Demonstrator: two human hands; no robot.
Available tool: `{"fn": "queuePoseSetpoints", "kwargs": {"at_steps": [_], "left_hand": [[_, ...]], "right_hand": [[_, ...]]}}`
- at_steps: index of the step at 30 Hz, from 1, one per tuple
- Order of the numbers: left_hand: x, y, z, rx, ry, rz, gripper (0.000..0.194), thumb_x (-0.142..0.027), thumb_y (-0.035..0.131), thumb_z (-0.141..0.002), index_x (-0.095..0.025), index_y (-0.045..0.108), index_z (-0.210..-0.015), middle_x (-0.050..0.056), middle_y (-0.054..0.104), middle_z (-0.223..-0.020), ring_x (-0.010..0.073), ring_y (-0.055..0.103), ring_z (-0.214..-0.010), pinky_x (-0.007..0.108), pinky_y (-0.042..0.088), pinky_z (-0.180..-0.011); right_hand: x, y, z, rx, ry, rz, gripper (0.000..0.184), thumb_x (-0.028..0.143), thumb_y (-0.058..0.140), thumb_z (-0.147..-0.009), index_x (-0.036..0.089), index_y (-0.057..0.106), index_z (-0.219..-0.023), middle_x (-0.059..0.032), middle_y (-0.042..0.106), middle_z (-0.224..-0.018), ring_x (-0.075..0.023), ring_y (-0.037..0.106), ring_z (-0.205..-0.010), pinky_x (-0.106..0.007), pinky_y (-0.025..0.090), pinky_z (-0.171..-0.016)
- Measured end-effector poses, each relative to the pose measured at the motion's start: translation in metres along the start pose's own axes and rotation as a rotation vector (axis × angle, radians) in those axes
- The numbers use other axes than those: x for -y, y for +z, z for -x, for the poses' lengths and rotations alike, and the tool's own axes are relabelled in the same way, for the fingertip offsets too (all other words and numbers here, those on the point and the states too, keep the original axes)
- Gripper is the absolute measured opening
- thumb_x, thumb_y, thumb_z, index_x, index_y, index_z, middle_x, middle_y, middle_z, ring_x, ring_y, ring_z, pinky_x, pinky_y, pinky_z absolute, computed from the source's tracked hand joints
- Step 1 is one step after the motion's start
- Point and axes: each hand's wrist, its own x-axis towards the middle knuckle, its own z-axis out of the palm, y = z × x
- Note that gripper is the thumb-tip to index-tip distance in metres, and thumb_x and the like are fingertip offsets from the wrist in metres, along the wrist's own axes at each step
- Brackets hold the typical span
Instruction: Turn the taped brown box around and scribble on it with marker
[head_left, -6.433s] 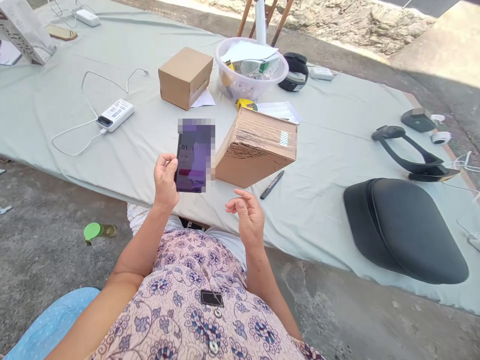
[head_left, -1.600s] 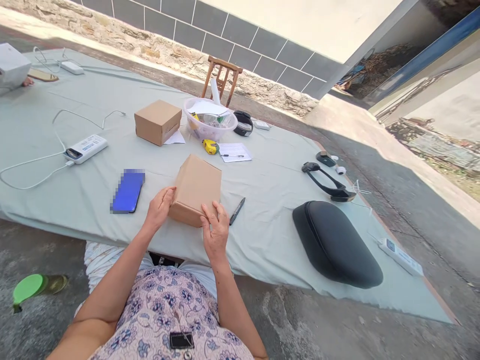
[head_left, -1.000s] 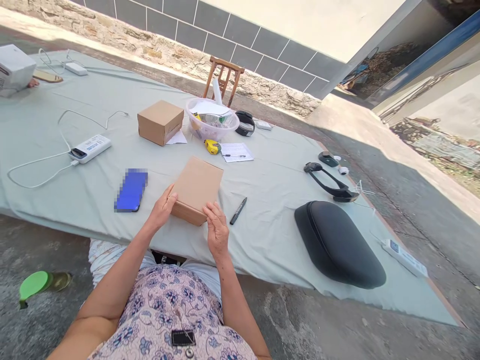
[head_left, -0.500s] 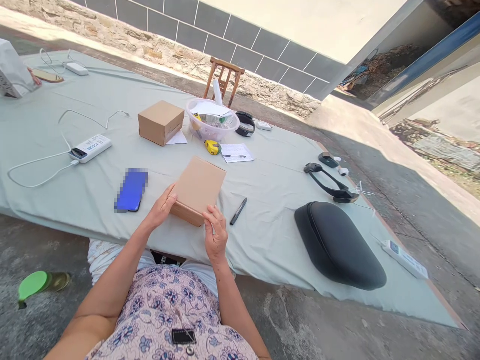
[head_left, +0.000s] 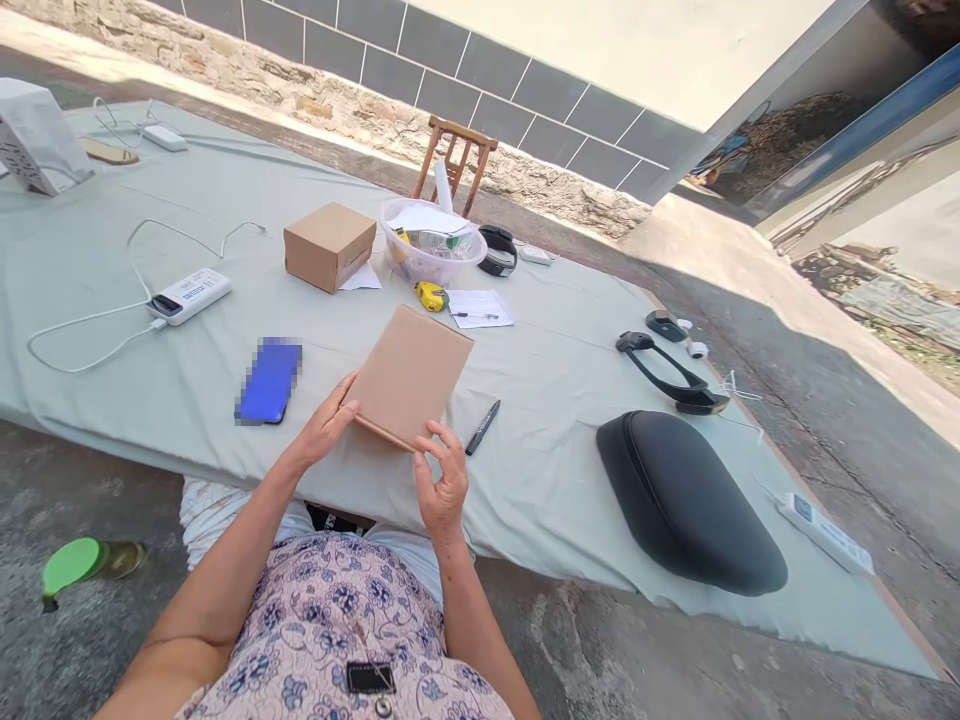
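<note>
Both hands are on a small brown cardboard box (head_left: pixel 414 375) above the near edge of the cloth-covered table. The box is tilted, so its broad flat face shows and its near side is almost hidden. My left hand (head_left: pixel 328 422) grips the left edge, with the thumb at the near left corner. At the near right corner, my right hand (head_left: pixel 442 475) has its fingertips and thumb on the edge. A black marker (head_left: pixel 483 427) lies just right of the box. On the left lies a phone (head_left: pixel 270 380) with a blurred blue screen.
A second cardboard box (head_left: pixel 330 247), a pink plastic basket (head_left: pixel 431 262), a yellow tape measure (head_left: pixel 431 296) and a paper with a pen (head_left: pixel 480 312) lie farther back. A white power bank (head_left: pixel 189 296) with a cable sits left. A black case (head_left: pixel 690 505) and a black headset (head_left: pixel 667 370) are right.
The box has tipped up towards me, so its front side has nearly gone from sight. Both hands moved with it, and the right fingers have shifted slightly at the corner.
</note>
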Motion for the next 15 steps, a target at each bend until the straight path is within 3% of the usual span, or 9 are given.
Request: {"fn": "queuePoseSetpoints", "kwargs": {"at_steps": [4,8,11,15], "left_hand": [[0.025,0.014,-0.002,0.036,0.07,0.108,0.061,-0.035,0.052,-0.095,-0.023,0.032,-0.151,0.011,0.035,-0.163,0.0254,0.033,-0.153,0.046,0.028,-0.128],[0.048,0.03,-0.004,-0.015,0.04,0.122,0.046,-0.023,0.052,-0.088,-0.024,0.041,-0.132,0.012,0.037,-0.161,0.0244,0.032,-0.153,0.05,0.023,-0.129],[0.052,0.034,-0.004,-0.028,0.018,0.131,0.038,-0.022,0.051,-0.085,-0.024,0.043,-0.122,0.014,0.04,-0.159,0.0254,0.036,-0.152,0.051,0.029,-0.126],[0.043,0.031,-0.003,-0.044,-0.033,0.101,0.037,-0.023,0.053,-0.083,-0.024,0.045,-0.12,0.013,0.045,-0.156,0.0263,0.04,-0.149,0.051,0.035,-0.121]], "right_hand": [[-0.011,-0.003,0.002,-0.098,0.179,-0.167,0.042,0.026,0.057,-0.094,0.027,0.053,-0.136,-0.0123,0.058,-0.138,-0.0245,0.057,-0.13,-0.045,0.056,-0.1],[-0.026,-0.001,0.009,-0.14,0.434,-0.183,0.062,0.034,0.059,-0.091,0.026,0.038,-0.149,-0.0141,0.058,-0.134,-0.0238,0.063,-0.119,-0.046,0.055,-0.098],[-0.03,0.0,0.015,-0.073,0.536,-0.122,0.062,0.04,0.059,-0.09,0.025,0.041,-0.147,-0.0145,0.06,-0.131,-0.0248,0.063,-0.118,-0.044,0.055,-0.094],[-0.027,-0.002,0.013,-0.034,0.526,-0.102,0.054,0.045,0.058,-0.09,0.023,0.051,-0.139,-0.0148,0.062,-0.13,-0.0254,0.062,-0.118,-0.043,0.055,-0.093]]}}
